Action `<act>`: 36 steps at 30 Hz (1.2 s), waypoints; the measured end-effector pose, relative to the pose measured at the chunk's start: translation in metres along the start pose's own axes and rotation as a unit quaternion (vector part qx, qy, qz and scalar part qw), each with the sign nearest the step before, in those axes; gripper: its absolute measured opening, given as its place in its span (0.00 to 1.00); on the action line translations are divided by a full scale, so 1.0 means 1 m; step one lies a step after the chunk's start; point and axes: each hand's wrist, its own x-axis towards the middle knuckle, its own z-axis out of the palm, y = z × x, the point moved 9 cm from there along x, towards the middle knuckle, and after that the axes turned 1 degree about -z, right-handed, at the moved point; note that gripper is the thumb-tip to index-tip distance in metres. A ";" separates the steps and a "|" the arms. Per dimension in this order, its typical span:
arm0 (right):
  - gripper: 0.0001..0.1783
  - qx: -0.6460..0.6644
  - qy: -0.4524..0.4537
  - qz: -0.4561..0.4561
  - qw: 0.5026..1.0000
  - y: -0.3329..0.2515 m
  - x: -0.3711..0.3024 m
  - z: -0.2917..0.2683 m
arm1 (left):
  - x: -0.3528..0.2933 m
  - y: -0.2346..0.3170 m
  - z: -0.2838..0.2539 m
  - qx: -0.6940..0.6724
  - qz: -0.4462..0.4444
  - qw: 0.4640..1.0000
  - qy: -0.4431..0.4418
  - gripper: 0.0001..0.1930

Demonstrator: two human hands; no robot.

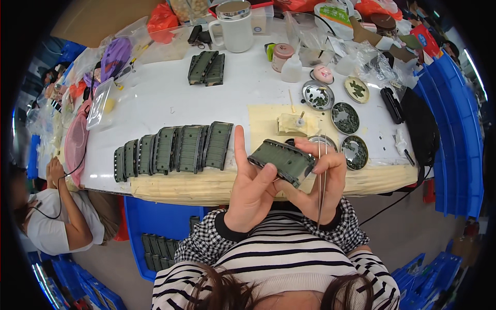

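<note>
My left hand (pixel 247 194) grips a dark green ribbed plastic part (pixel 281 160) by its near left side, thumb on top and index finger stretched away. The part is tilted above the table's near edge. At its right end, fingers of my right hand (pixel 330 175) touch it while that hand also holds metal tweezers (pixel 322 191), which lie upright across the fingers. Just beyond the part sits a pale yellow block (pixel 289 126) with a small post. To the left stands a row of several similar green parts (pixel 187 150); two more green parts (pixel 206 68) lie farther back.
Round dishes of small dark green pieces, one with its rim here (pixel 332 120), stand at right. A white lidded mug (pixel 237 33) and a pink jar (pixel 282 56) are at the back. Below left, a blue crate (pixel 135 212) holds green parts. Another person (pixel 72 222) sits at far left.
</note>
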 end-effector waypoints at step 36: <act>0.07 -0.438 -0.245 0.102 0.859 0.110 0.075 -0.109 | -0.003 -0.002 -0.013 0.253 -0.061 0.965 -0.046 0.20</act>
